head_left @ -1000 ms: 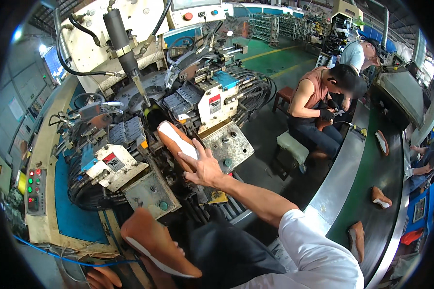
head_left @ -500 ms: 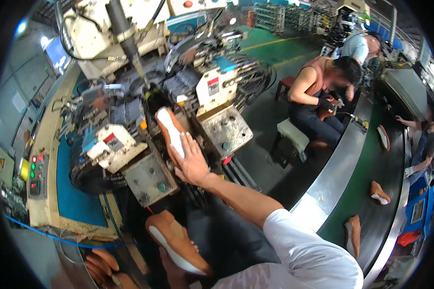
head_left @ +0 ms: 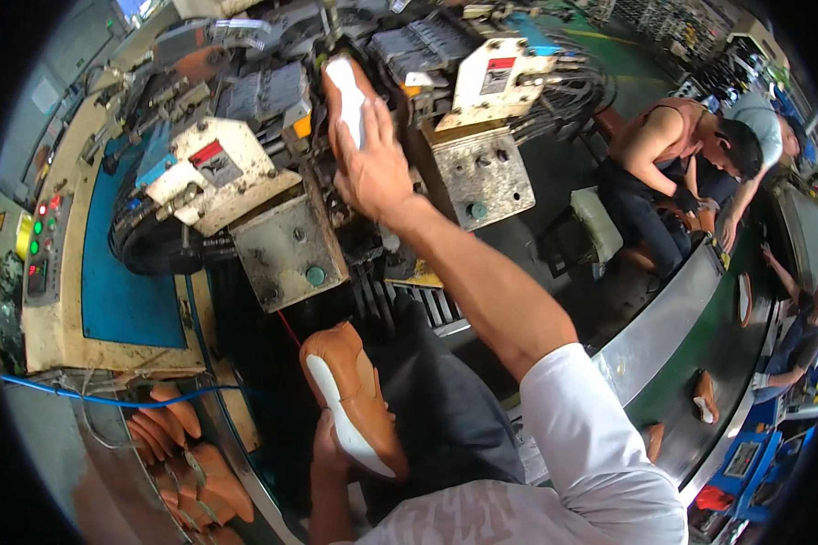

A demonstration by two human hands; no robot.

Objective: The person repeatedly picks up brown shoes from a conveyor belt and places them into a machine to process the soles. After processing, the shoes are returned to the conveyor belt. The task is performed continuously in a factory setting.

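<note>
– metal racks (head_left: 668, 27) stand far back at the upper right of the workshop; what is nearer?

– a large beige machine (head_left: 236, 204); two metal boxes (head_left: 286, 241), scuffed and each with a green knob (head_left: 315, 275), stick out at its front; a control panel (head_left: 43, 245) with lit red and green buttons sits on its left side.

– and the right hand?

– the right hand (head_left: 377, 173) reaches up to a brown shoe (head_left: 344, 95) set between the machine's two halves, white sole turned up; the fingers lie stretched along the sole, touching it; whether they squeeze, i cannot tell.

– the left one?

– low down, over the dark trousers (head_left: 454, 400); the left hand (head_left: 329, 440) is wrapped around a second shoe (head_left: 359, 400), brown as well; its heel points up, its toe toward the lower right, and its white sole faces left.

– what else lies about?

– heaped brown pieces (head_left: 211, 481) at the lower left, with a blue hose (head_left: 118, 398) running just above; on the right, a conveyor belt (head_left: 668, 383) carries more shoes (head_left: 705, 397), well apart; beyond it a seated co-worker (head_left: 650, 136) in a sleeveless top bends forward near a pale stool (head_left: 598, 222); another person (head_left: 753, 116) in light blue leans in alongside.
</note>
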